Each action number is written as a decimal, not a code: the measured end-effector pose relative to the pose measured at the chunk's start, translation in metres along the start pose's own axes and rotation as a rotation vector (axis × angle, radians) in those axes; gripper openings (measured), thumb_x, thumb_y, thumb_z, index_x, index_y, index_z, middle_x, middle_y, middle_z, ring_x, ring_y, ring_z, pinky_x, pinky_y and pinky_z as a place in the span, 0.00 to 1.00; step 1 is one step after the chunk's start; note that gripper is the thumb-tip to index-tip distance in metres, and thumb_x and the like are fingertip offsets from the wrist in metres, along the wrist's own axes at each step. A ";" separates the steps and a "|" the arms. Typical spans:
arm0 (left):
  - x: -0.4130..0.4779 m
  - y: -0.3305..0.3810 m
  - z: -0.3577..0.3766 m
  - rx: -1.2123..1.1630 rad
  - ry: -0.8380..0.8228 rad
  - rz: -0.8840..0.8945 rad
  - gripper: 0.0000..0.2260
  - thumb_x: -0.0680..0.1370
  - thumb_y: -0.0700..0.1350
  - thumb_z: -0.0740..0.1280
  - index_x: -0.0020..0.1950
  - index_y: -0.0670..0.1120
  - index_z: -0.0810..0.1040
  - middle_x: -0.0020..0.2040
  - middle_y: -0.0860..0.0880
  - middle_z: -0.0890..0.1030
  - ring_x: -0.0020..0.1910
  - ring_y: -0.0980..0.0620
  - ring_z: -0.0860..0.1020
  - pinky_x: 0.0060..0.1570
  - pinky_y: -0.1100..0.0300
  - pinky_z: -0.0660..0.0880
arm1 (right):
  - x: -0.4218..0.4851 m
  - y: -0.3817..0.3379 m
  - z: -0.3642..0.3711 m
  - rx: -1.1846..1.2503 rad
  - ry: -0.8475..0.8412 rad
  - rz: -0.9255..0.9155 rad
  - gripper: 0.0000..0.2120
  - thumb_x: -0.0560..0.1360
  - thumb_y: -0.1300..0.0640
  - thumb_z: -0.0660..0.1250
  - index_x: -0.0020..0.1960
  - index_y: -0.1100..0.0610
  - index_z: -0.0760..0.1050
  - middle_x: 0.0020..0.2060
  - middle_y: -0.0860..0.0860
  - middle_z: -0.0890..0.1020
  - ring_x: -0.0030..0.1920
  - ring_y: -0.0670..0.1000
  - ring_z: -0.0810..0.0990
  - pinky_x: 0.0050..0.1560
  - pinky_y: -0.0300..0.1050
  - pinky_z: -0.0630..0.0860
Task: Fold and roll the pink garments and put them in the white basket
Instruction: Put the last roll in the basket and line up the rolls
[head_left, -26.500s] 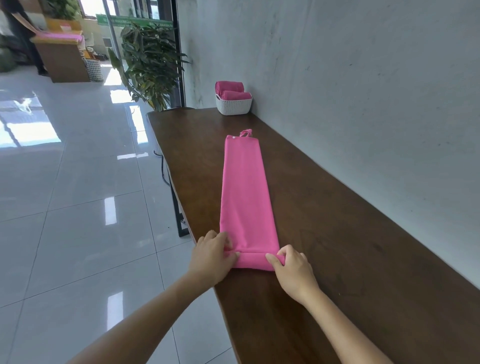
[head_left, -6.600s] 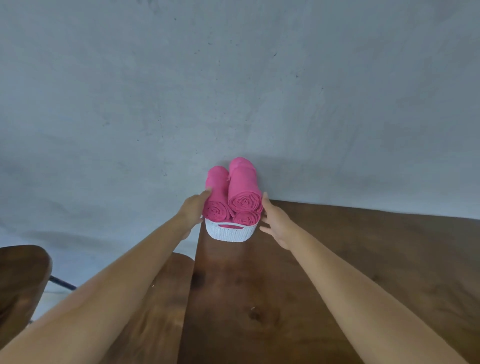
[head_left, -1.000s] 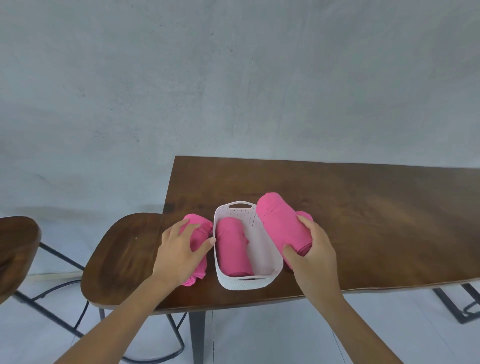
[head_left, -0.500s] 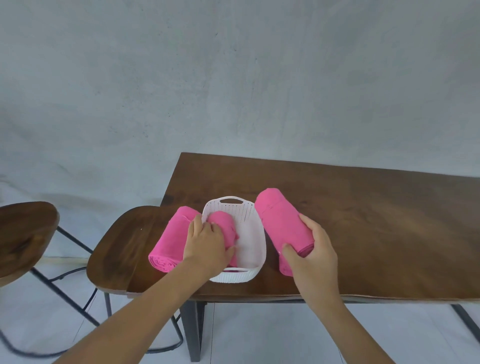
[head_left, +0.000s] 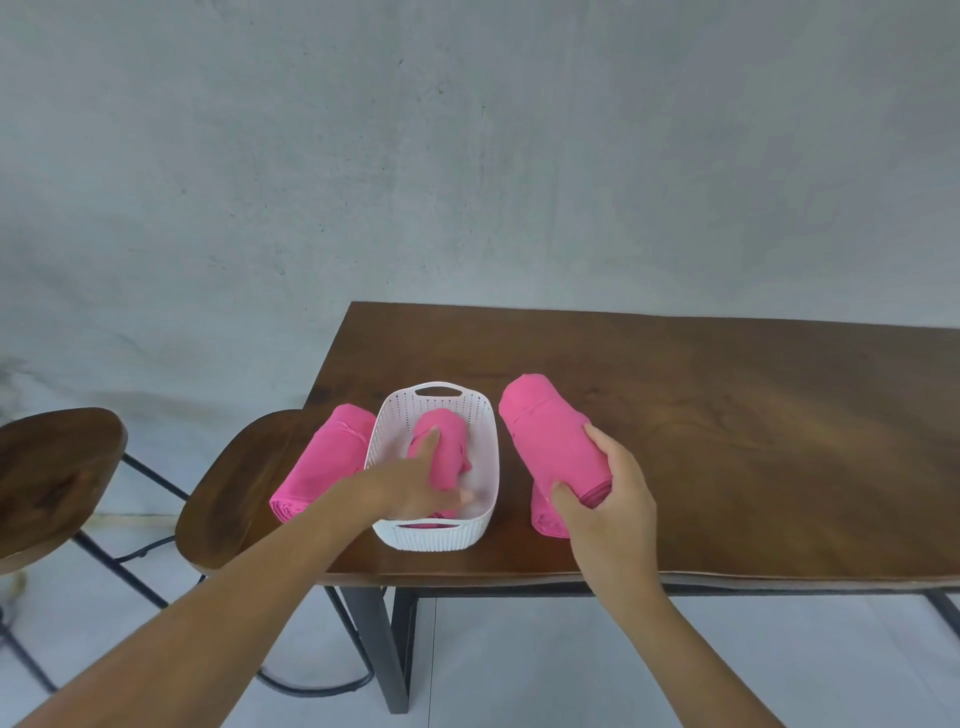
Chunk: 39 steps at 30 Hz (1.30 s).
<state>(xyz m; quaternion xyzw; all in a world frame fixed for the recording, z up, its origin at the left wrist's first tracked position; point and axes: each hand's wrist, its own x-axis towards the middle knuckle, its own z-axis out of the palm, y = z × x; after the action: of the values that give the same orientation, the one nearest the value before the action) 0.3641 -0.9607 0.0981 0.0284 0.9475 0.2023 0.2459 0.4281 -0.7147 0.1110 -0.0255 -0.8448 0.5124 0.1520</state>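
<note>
While in basket (head_left: 432, 540), roll (head_left: 448, 430) under hand (head_left: 415, 484)

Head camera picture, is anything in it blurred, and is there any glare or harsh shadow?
Head view: the left hand in the white basket is motion-smeared and soft-edged; the right hand on its pink roll is sharper. Head view: light soft and even, a pale sheen on the wooden table at right, no harsh shadows; forearms stretch toward the bottom edge.
</note>
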 end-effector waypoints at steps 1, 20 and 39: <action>0.000 0.003 -0.001 -0.032 -0.056 -0.002 0.44 0.78 0.69 0.61 0.80 0.60 0.32 0.74 0.50 0.68 0.57 0.49 0.79 0.54 0.56 0.81 | 0.000 0.000 -0.001 0.004 0.001 -0.001 0.32 0.73 0.53 0.76 0.73 0.42 0.67 0.66 0.42 0.72 0.62 0.46 0.73 0.51 0.38 0.80; -0.028 0.006 0.009 -0.524 0.457 0.093 0.32 0.81 0.53 0.66 0.79 0.63 0.52 0.63 0.54 0.71 0.52 0.53 0.78 0.38 0.68 0.76 | -0.004 -0.024 0.013 0.264 0.003 0.040 0.31 0.75 0.53 0.74 0.75 0.42 0.68 0.67 0.41 0.73 0.62 0.45 0.75 0.45 0.29 0.79; -0.032 0.012 0.010 -0.585 0.733 -0.100 0.30 0.81 0.53 0.66 0.81 0.56 0.58 0.70 0.44 0.62 0.50 0.47 0.76 0.50 0.57 0.77 | 0.000 -0.052 0.101 0.138 0.030 0.080 0.30 0.78 0.49 0.71 0.77 0.52 0.67 0.70 0.47 0.75 0.69 0.49 0.74 0.66 0.43 0.74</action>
<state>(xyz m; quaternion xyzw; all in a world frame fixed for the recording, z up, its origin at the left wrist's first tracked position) 0.3964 -0.9512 0.1095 -0.1611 0.8752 0.4455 -0.0978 0.4059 -0.8260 0.1133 -0.0563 -0.8035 0.5745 0.1454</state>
